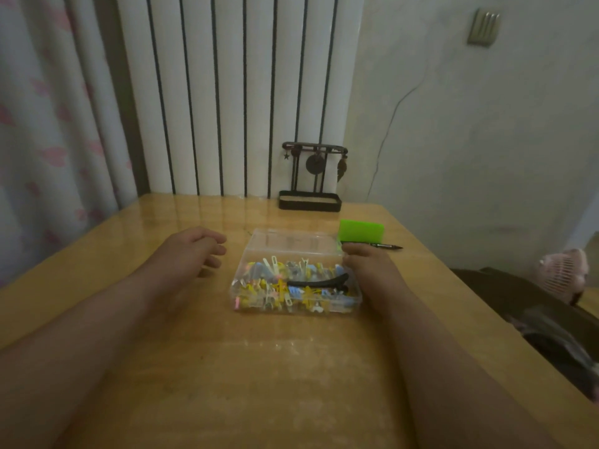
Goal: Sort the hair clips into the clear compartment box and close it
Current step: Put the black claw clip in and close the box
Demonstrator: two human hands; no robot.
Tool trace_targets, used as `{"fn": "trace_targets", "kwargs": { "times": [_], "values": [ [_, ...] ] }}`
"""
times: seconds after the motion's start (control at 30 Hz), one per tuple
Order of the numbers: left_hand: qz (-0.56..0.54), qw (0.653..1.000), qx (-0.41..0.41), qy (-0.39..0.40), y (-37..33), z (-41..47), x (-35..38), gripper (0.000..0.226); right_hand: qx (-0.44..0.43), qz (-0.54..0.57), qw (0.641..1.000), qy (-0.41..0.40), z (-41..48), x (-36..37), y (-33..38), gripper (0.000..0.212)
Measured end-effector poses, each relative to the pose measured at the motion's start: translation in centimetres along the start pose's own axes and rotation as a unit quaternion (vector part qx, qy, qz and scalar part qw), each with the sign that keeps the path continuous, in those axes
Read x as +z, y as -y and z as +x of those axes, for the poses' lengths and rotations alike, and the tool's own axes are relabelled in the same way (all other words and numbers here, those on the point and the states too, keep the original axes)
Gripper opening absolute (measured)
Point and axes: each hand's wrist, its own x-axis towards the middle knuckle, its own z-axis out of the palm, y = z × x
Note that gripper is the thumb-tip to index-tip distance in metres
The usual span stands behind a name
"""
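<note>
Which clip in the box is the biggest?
The black clip, lying across the right half of the clear box. It is dark and far longer than the little colourful clips around it.

no readable text anywhere, faint print on the clear box lid [291,243], too blurred to read

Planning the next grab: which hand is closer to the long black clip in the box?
Right. The right hand is at the right edge of the clear box, beside the black clip. The left hand is out to the left of the box, apart from it.
</note>
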Motion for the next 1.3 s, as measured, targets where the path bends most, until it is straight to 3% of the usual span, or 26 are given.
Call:
{"fn": "trace_targets", "kwargs": {
  "times": [0.23,0.33,0.4,0.5,0.67,0.8,0.97,1.03,1.1,1.17,1.23,1.3],
  "values": [
    [-0.057,0.993,-0.100,0.039,-1.6,2.3,3.4,0.025,0.008,0.005,1.000,0.009,-0.4,-0.1,0.2,0.043],
    [-0.017,0.992,-0.119,0.027,-1.1,3.3,3.8,0.040,-0.003,0.008,1.000,0.009,-0.4,-0.2,0.0,0.057],
    [-0.002,0.993,-0.119,0.019,-0.9,3.8,3.9,0.035,-0.006,0.016,1.000,0.015,-0.2,-0.1,-0.1,0.061],
    [0.018,0.991,-0.126,0.030,-0.7,4.5,3.9,0.030,0.010,0.026,1.000,0.010,0.0,0.1,0.1,0.051],
    [-0.018,0.995,-0.091,0.042,0.0,4.1,3.4,0.014,-0.003,0.042,0.999,0.017,0.6,0.5,-0.6,0.053],
    [-0.087,0.993,-0.067,0.054,0.3,3.6,2.8,0.034,-0.013,0.088,0.996,0.016,0.7,0.5,-0.4,0.053],
    [-0.170,0.981,-0.087,0.043,0.6,2.6,1.3,0.043,-0.006,0.179,0.984,-0.011,0.2,0.4,1.0,0.028],
    [-0.172,0.979,-0.095,0.061,0.6,2.3,0.7,0.055,0.003,0.189,0.982,-0.022,0.0,-0.1,1.2,0.034],
    [-0.172,0.978,-0.091,0.076,0.5,1.6,0.4,0.056,0.015,0.176,0.984,-0.020,-0.5,-0.7,1.3,0.039],
    [-0.138,0.982,-0.067,0.107,0.3,0.2,0.3,0.039,0.021,0.134,0.991,0.009,-1.7,-1.3,1.6,0.033],
    [-0.052,0.990,-0.036,0.125,0.3,-1.4,0.5,0.024,-0.008,0.033,0.998,0.052,-3.2,-2.0,1.3,0.022],
    [0.051,0.991,-0.018,0.119,0.4,-2.8,1.0,0.033,-0.047,-0.041,0.994,0.087,-4.9,-2.7,0.8,0.019]
  ]
}}
